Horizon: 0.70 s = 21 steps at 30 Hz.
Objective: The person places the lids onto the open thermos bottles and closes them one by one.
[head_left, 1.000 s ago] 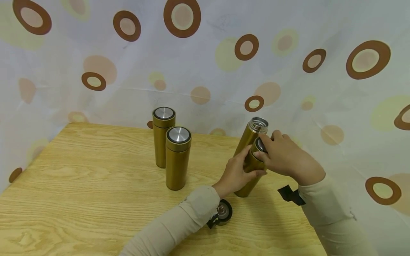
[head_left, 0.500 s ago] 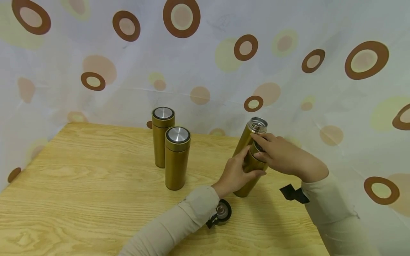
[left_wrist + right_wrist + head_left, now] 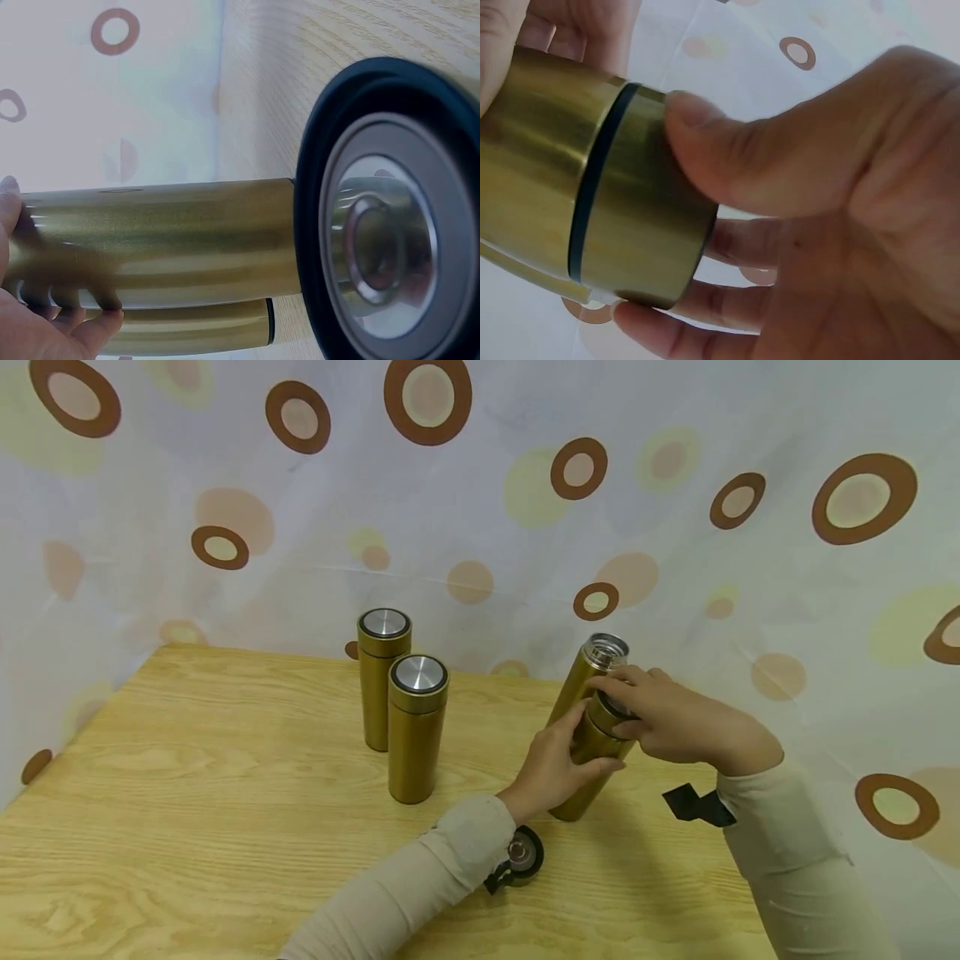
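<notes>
My left hand [image 3: 551, 768] grips the body of a gold thermos bottle [image 3: 600, 741], which stands on the table at the right. On top of it sits a gold lid [image 3: 645, 202] with a steel disc. The thumb and fingers of my right hand [image 3: 840, 180] are curled round this lid. A dark band shows between lid and body in the right wrist view. Just behind stands a second thermos bottle [image 3: 576, 689], its steel mouth uncovered. A loose lid [image 3: 527, 853] lies by my left wrist, inner side up; it looms large in the left wrist view.
Two more gold thermos bottles, a front one [image 3: 416, 752] and a rear one [image 3: 372, 697], stand with lids on left of my hands. The wooden table [image 3: 187, 793] ends at a patterned cloth wall [image 3: 480, 510] close behind the bottles. A black strap piece [image 3: 697, 806] hangs by my right sleeve.
My right hand has turned at the lid, its wrist shifting a little to the right and up. My left hand and the bottles have stayed in place.
</notes>
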{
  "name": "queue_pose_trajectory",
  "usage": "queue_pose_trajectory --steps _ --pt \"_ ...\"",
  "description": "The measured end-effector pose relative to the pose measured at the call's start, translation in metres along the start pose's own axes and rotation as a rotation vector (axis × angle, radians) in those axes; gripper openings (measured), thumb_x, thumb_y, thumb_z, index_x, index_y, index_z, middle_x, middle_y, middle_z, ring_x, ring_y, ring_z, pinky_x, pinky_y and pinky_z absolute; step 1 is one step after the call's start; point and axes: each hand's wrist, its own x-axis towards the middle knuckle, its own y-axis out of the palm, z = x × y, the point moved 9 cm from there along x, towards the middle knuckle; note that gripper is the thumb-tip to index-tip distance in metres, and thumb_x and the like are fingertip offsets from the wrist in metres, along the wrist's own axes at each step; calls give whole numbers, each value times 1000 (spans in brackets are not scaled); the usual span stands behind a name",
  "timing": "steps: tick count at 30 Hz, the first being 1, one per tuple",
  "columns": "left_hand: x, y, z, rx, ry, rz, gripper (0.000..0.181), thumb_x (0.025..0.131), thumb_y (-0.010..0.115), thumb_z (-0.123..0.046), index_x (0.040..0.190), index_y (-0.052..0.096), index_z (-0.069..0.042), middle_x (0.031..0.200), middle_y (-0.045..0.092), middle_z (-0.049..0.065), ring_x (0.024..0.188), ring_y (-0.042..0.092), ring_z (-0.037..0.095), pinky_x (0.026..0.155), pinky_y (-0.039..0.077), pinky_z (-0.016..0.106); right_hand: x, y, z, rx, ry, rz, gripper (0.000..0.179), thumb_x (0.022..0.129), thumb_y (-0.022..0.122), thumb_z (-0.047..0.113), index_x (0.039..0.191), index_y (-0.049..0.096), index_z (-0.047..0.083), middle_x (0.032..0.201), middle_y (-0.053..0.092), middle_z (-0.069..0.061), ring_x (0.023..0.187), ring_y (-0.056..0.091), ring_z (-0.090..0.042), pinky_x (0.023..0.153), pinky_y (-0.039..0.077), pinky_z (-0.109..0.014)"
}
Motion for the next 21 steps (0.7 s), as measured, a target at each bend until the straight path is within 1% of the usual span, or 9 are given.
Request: queue_pose_trajectory --steps 4,7,10,16,18,21 --pt "0 0 0 -2 -5 -2 80 86 71 -37 150 28 -16 133 55 2 113 57 11 89 49 21 -2 -1 -2 -1 47 -22 52 95 58 10 143 39 0 132 45 -27 110 47 -48 91 43 -60" --pt "1 0 0 -2 10 -7 78 86 71 -37 149 30 -18 133 55 1 112 57 11 88 49 21 -2 0 -4 -5 84 -32 53 97 57 15 142 38 -3 130 46 -29 112 46 -51 91 43 -61" --pt "1 0 0 -1 23 -13 76 86 72 -36 148 31 -21 132 55 0 112 57 10 88 49 21 -1 1 -5 -22 104 -46 54 97 57 20 141 39 -7 125 48 -32 111 47 -52 89 44 -60" --pt "2 0 -1 -12 35 -10 75 86 72 -33 148 32 -23 130 56 -1 111 58 9 88 49 20 0 -1 -9 -37 88 -89 56 96 59 25 137 43 -10 114 52 -29 100 55 -42 81 49 -52" --pt "1 -1 -1 -16 37 -8 75 86 72 -32 147 32 -23 130 56 -1 111 58 9 88 49 19 0 -1 -10 -33 86 -96 56 96 59 26 136 43 -11 112 53 -29 97 56 -39 77 49 -49" --pt "1 -1 -2 -16 41 -7 75 86 73 -32 147 32 -23 131 56 -1 112 57 9 89 49 20 0 -1 -11 -33 104 -95 57 97 59 28 136 43 -11 111 53 -29 93 56 -35 74 48 -46"
